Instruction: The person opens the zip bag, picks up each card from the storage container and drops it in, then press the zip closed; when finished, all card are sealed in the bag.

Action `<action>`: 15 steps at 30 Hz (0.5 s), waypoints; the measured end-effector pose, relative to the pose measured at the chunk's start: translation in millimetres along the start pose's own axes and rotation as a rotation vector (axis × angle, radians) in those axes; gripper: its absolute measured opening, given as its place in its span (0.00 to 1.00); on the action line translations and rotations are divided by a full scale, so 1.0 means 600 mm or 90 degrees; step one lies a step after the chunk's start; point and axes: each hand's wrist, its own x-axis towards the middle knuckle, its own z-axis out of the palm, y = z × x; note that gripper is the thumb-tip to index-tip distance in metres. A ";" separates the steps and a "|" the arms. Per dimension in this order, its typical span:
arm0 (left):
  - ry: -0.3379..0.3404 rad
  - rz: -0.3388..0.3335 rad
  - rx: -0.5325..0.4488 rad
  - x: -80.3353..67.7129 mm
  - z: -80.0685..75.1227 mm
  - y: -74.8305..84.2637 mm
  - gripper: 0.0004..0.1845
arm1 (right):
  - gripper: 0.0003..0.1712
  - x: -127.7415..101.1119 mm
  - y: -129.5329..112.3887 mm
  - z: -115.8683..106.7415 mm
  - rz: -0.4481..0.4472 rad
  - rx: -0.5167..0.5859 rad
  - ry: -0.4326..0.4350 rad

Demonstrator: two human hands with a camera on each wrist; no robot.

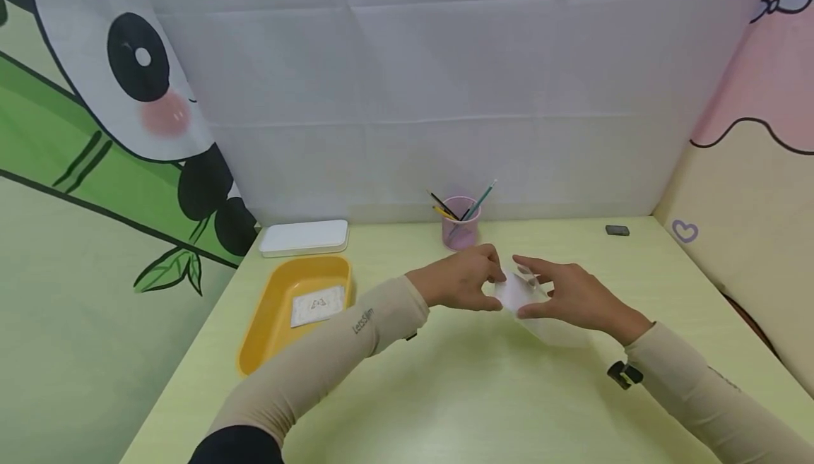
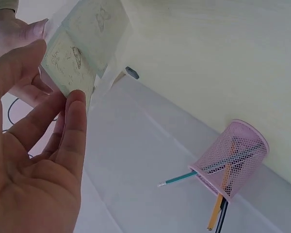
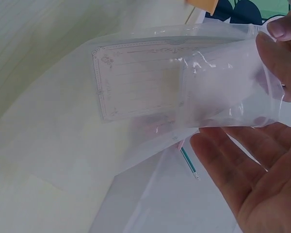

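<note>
- Both hands meet above the middle of the worktop (image 1: 445, 407), just in front of the pink cup (image 1: 461, 227); a clear bag (image 1: 547, 323) with a card (image 1: 511, 293) hangs between them, off the surface
- Left hand (image 1: 463, 279): thumb and fingertips pinch the card's near edge; the left wrist view shows the card (image 2: 70, 60), pale and printed with small drawings, caught between thumb and forefinger; the other fingers lie loosely spread
- Right hand (image 1: 575, 294): fingers curled round the bag's mouth, thumb on one side, fingers on the other; in the right wrist view the bag (image 3: 194, 116) is crinkled in that grip, with a lined, bordered card (image 3: 136, 82) showing through the plastic
- Over to the left, a yellow tray (image 1: 270, 323) with a card (image 1: 318, 304) lying in it; a white box (image 1: 304, 237) sits just behind the tray
- Pencils (image 1: 473, 204) stand in the cup; a small dark object (image 1: 617, 230) lies far right by the wall
</note>
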 end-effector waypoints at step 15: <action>-0.127 0.002 -0.049 0.010 0.021 0.010 0.25 | 0.52 0.002 -0.004 0.005 -0.028 0.034 0.011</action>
